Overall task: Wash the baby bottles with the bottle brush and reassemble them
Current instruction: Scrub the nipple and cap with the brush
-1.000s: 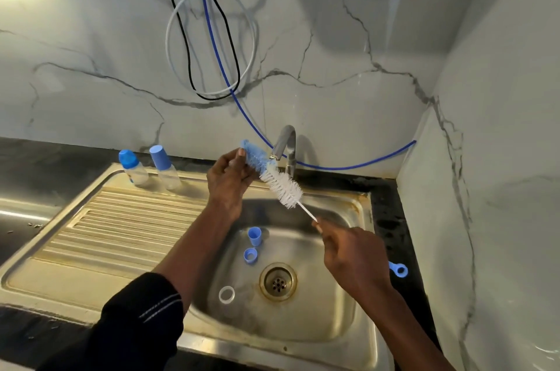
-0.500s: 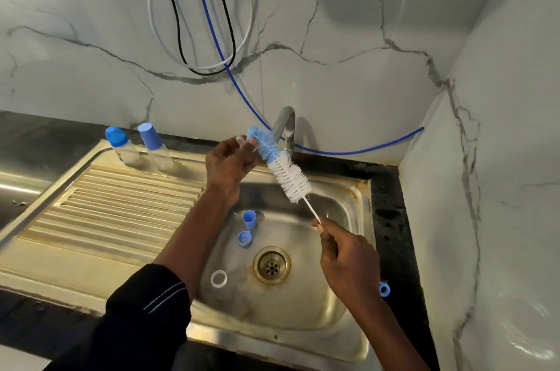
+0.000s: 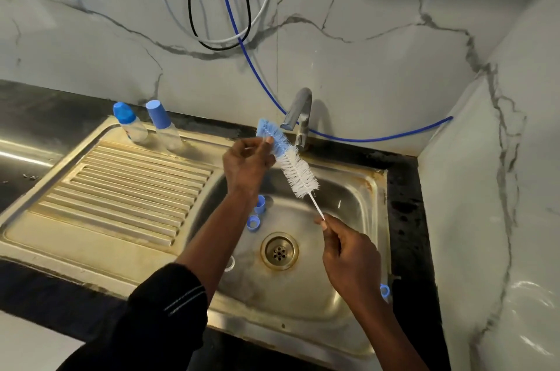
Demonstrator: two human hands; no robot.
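My right hand (image 3: 348,255) grips the thin white handle of the bottle brush (image 3: 298,170), held slantwise over the sink basin (image 3: 342,198). My left hand (image 3: 247,163) pinches the brush's blue bristle tip near the tap. Two clear baby bottles with blue caps (image 3: 128,122) (image 3: 163,125) stand upright at the back of the drainboard. In the basin lie a blue cap (image 3: 260,204), a blue ring (image 3: 253,223) and a white ring (image 3: 230,263), partly hidden by my left forearm. The brush's blue handle loop (image 3: 384,291) shows below my right wrist.
A steel tap (image 3: 298,114) stands behind the basin, no water running. The ribbed drainboard (image 3: 127,189) lies to the left, the drain (image 3: 278,251) in the basin's middle. Cables and a blue hose (image 3: 260,80) hang on the marble wall. A side wall closes the right.
Both hands keep hold of the brush. The left fingers have slid along the blue bristles at the tip. The view has tilted down a little.
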